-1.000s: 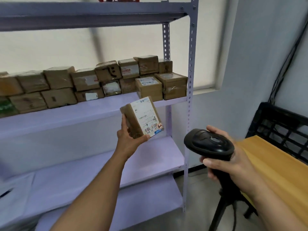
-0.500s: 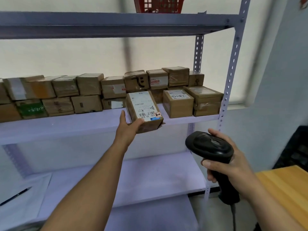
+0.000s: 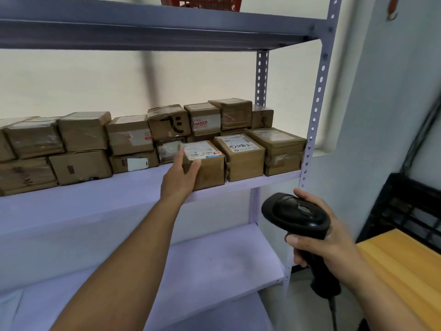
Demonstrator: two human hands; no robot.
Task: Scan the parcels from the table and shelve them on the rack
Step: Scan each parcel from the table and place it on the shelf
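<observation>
A small brown parcel (image 3: 210,167) with a white label on top stands on the middle shelf (image 3: 95,197) of the pale purple rack, beside two other front-row boxes. My left hand (image 3: 181,174) grips its left front corner, thumb on the front face and fingers along the left side. My right hand (image 3: 322,242) holds a black barcode scanner (image 3: 296,215) by its handle, below and to the right of the shelf. Several taped brown parcels (image 3: 128,134) fill the back of that shelf in two layers.
The rack's perforated upright (image 3: 317,101) stands right of the boxes. A lower shelf (image 3: 214,263) lies beneath. A wooden table (image 3: 405,263) and a black crate (image 3: 410,206) are at the right. A red basket (image 3: 202,2) sits on the top shelf.
My left hand carried the parcel up from mid-air and set it down on the middle shelf, left of the front-row boxes. The right hand kept the scanner low.
</observation>
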